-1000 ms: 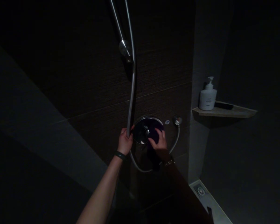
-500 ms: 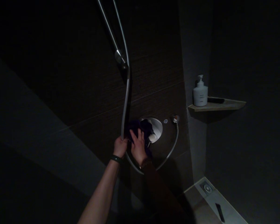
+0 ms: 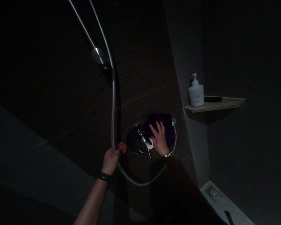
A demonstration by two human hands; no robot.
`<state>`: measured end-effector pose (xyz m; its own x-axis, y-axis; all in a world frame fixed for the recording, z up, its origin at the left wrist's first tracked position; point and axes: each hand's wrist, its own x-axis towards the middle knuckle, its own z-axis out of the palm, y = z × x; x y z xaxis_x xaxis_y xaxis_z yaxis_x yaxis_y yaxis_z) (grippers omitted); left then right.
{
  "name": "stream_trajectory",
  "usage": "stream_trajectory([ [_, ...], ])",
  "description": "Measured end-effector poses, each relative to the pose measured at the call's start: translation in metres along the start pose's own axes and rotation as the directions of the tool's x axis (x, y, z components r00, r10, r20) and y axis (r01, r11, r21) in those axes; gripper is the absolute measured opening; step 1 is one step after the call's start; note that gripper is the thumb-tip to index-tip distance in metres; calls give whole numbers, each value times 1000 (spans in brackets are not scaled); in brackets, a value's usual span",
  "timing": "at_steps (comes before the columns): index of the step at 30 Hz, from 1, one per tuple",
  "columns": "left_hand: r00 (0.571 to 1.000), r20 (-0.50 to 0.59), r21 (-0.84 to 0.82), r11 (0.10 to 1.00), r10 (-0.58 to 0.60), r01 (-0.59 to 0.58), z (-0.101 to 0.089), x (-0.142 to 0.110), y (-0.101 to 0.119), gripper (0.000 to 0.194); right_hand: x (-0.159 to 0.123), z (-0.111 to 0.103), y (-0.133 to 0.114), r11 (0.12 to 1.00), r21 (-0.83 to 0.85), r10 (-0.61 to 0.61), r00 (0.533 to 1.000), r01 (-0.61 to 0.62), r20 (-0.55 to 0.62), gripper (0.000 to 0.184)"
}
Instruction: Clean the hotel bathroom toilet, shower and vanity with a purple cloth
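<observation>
Shower hose (image 3: 112,103): metal, hanging down the dark tiled wall and looping under the round valve plate (image 3: 134,142). We note the left hand (image 3: 111,158) curled around it, just left of the plate. Purple cloth (image 3: 161,122): pressed flat against the plate's right edge and the wall by the right hand (image 3: 158,139), fingers spread. Corner shelf (image 3: 227,103): to the right, well apart, carrying a white pump bottle (image 3: 196,93). Floor drain (image 3: 214,193): lower right.
</observation>
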<state>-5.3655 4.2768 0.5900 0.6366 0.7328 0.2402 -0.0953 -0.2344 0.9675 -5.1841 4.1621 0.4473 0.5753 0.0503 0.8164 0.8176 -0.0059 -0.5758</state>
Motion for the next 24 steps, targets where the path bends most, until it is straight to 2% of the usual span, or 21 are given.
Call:
stream_trajectory([
  [2,1000,1,19,1000,-15,15,0,-1,2,52,-16,27,-9,998,3,60,998,-60,3,64],
  [5,1000,-16,54,998,-18,19,2,-1,7,54,-100,67,-17,981,42,183,977,-189,112,64],
  [7,1000,-19,70,998,-1,2,4,-1,9,51,-160,75,-19,975,95,179,962,-202,207,62],
  [9,1000,-18,74,997,10,-8,4,-1,9,48,-192,61,-17,956,133,238,956,-262,172,56],
  [11,1000,-9,69,998,8,-7,3,-2,7,47,-184,31,-19,931,130,344,939,-342,9,51],
  [12,1000,-10,64,998,6,-6,3,-3,6,46,-165,15,-22,933,118,348,935,-339,-71,51],
  [13,1000,-13,58,998,6,-6,3,-3,5,46,-137,0,-29,953,103,296,950,-285,-105,50],
  [14,1000,-17,51,999,8,-7,3,-4,5,45,-105,-12,-38,978,88,195,977,-187,-88,49],
  [15,1000,-22,45,999,14,-13,3,-5,4,44,-72,-20,-48,995,79,69,997,-67,-24,47],
  [16,999,-30,38,999,19,-18,4,-5,4,42,-42,-22,-58,997,71,-44,997,40,61,43],
  [17,999,-41,31,999,23,-22,5,-6,5,39,-17,-20,-67,993,61,-107,986,100,125,38],
  [18,998,-50,24,999,23,-21,6,-6,5,36,-1,-14,-72,993,49,-114,981,107,160,34],
  [19,998,-54,20,1000,15,-14,7,-7,6,33,5,-4,-73,997,38,-70,986,65,149,34],
  [21,998,-66,15,1000,-6,7,10,-7,8,27,-11,14,-61,992,56,114,993,-116,40,47],
  [22,997,-70,13,1000,-13,14,11,-8,8,24,-31,20,-51,970,95,223,975,-222,-3,54],
  [24,997,-73,11,1000,-7,8,13,-8,8,22,-75,19,-26,891,200,412,911,-409,25,56],
])
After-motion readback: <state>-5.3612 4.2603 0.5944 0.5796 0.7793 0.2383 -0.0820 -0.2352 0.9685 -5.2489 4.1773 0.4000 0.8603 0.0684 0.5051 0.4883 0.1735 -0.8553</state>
